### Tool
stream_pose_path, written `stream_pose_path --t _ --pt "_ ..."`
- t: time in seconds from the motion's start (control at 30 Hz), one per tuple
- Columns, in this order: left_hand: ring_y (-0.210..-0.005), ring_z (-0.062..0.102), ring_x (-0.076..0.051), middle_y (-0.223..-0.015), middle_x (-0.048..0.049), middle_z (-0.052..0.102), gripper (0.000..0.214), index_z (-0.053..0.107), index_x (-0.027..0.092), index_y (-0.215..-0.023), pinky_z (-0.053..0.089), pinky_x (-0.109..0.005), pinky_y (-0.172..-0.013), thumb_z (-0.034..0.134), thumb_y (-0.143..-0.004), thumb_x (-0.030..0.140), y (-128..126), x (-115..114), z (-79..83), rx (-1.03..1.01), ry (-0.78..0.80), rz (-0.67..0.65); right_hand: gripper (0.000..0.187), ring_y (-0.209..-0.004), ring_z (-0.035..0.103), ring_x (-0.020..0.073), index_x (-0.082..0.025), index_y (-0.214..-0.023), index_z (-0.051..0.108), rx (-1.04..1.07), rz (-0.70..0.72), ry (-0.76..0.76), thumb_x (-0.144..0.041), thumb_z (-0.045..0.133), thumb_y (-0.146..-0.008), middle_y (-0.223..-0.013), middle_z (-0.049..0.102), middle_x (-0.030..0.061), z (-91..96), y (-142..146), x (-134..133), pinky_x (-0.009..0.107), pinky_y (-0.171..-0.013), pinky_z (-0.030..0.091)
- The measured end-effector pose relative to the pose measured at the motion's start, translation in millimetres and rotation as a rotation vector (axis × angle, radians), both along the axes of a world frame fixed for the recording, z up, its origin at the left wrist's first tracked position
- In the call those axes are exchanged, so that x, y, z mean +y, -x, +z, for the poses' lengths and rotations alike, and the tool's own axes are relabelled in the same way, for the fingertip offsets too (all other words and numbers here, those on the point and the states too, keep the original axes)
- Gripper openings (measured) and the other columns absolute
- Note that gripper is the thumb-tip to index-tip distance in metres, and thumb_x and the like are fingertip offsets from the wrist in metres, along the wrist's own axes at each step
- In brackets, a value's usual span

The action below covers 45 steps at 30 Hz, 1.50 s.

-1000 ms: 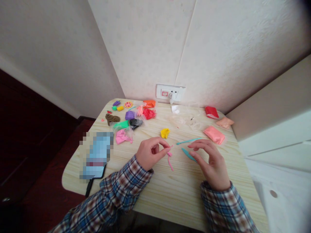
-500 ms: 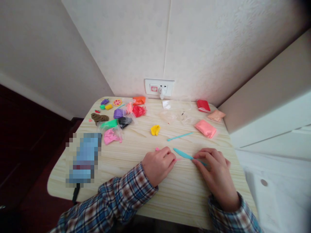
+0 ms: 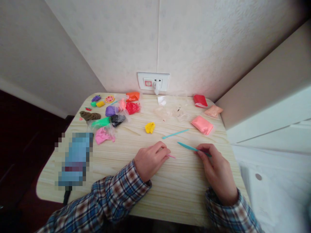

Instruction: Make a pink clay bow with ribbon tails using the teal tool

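My left hand (image 3: pixel 149 159) rests knuckles-up on the wooden table (image 3: pixel 170 184), fingers curled over a thin strip of pink clay (image 3: pixel 171 156) whose end pokes out to the right. My right hand (image 3: pixel 215 168) is closed on the handle of a teal plastic clay knife (image 3: pixel 188 147), its blade pointing left toward the pink strip, a short gap away. A second thin teal tool (image 3: pixel 175 134) lies just beyond. A small yellow clay lump (image 3: pixel 150 127) sits farther back.
Bagged clay in several colours (image 3: pixel 111 115) and small clay figures (image 3: pixel 104 100) crowd the far left. A pink clay bag (image 3: pixel 202 125), a red one (image 3: pixel 200 100) and a peach one (image 3: pixel 213 111) lie at the far right. A blurred phone (image 3: pixel 74 158) lies left. A wall socket (image 3: pixel 153 81) sits behind.
My left hand lowered the pink strip onto the table and now covers it. My right hand picked up the teal knife and holds it by the handle.
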<state>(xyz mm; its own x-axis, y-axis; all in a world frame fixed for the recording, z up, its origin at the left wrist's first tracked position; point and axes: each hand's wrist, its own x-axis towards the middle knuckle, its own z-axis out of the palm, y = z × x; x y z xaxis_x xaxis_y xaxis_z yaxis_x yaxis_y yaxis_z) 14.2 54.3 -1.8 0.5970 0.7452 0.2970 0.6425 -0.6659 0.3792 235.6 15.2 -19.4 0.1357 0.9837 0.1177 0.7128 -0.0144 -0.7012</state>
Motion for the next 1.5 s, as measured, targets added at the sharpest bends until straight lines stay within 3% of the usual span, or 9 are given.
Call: stream_pose_path --t 0.13,0.27,0.53,0.83,1.07,1.3,1.5 --pt "-0.078 0.062 -0.013 -0.088 -0.0044 0.065 0.011 0.064 0.015 -0.092 0.05 -0.022 -0.066 0.054 -0.087 0.019 13.2 5.8 4.3 -0.148 -0.099 0.018 0.017 -0.081 0.056 0.0172 -0.023 -0.094 0.054 0.03 0.088 -0.036 -0.029 0.039 -0.091 -0.087 0.061 0.0027 5.1 5.9 0.8 0.03 -0.071 0.043" --pt "-0.077 0.058 -0.016 -0.083 -0.0046 0.068 0.006 0.065 0.015 -0.086 0.046 -0.03 -0.07 0.061 -0.082 0.017 25.8 2.2 10.9 -0.152 -0.221 0.041 0.014 -0.088 0.054 0.0172 -0.022 -0.094 0.057 0.029 0.195 -0.094 -0.028 0.045 -0.089 -0.094 0.054 0.0048 9.4 10.5 2.3 0.031 -0.076 0.045" --pt "-0.088 0.061 -0.016 -0.089 0.0011 0.073 0.009 0.063 0.018 -0.091 0.032 -0.04 -0.091 0.061 -0.083 0.015 24.7 -20.8 7.7 -0.127 -0.206 -0.005 0.014 -0.088 0.054 0.0166 -0.024 -0.094 0.061 0.057 0.288 -0.051 -0.025 0.048 -0.089 -0.094 0.052 0.0043 8.9 25.3 3.4 0.029 -0.073 0.047" --pt "-0.095 0.058 -0.02 -0.101 -0.0048 0.07 0.022 0.063 0.016 -0.104 0.03 -0.037 -0.08 0.053 -0.089 0.029 22.5 -26.5 4.8 0.009 -0.184 0.02 0.012 -0.084 0.055 0.014 -0.022 -0.088 0.061 0.077 0.312 -0.056 -0.019 0.05 -0.088 -0.091 0.053 0.0027 6.1 30.5 4.2 0.026 -0.072 0.047" --pt "-0.096 0.057 -0.02 -0.099 -0.0045 0.07 0.02 0.063 0.016 -0.102 0.031 -0.037 -0.08 0.052 -0.088 0.024 23.3 -26.9 5.7 -0.023 -0.157 0.019 0.012 -0.076 0.054 0.0118 -0.02 -0.085 0.062 0.064 0.316 -0.117 -0.017 0.05 -0.088 -0.085 0.05 0.002 5.9 32.3 4.2 0.024 -0.066 0.046" --pt "-0.095 0.057 -0.02 -0.098 -0.004 0.07 0.018 0.063 0.016 -0.1 0.03 -0.037 -0.08 0.053 -0.086 0.021 22.7 -24.9 6.5 -0.011 -0.164 0.013 0.01 -0.082 0.053 0.0161 -0.021 -0.085 0.062 0.125 0.225 -0.082 -0.023 0.052 -0.087 -0.087 0.052 0.004 4.3 23.6 1.4 0.029 -0.067 0.047" --pt "-0.095 0.056 -0.02 -0.097 -0.0041 0.07 0.019 0.063 0.016 -0.101 0.029 -0.038 -0.08 0.05 -0.088 0.022 21.4 -24.7 6.3 0.006 -0.159 0.03 0.011 -0.08 0.054 0.0161 -0.021 -0.083 0.061 0.103 0.252 -0.072 -0.024 0.051 -0.087 -0.086 0.053 0.004 3.2 24.9 -0.2 0.029 -0.067 0.047"
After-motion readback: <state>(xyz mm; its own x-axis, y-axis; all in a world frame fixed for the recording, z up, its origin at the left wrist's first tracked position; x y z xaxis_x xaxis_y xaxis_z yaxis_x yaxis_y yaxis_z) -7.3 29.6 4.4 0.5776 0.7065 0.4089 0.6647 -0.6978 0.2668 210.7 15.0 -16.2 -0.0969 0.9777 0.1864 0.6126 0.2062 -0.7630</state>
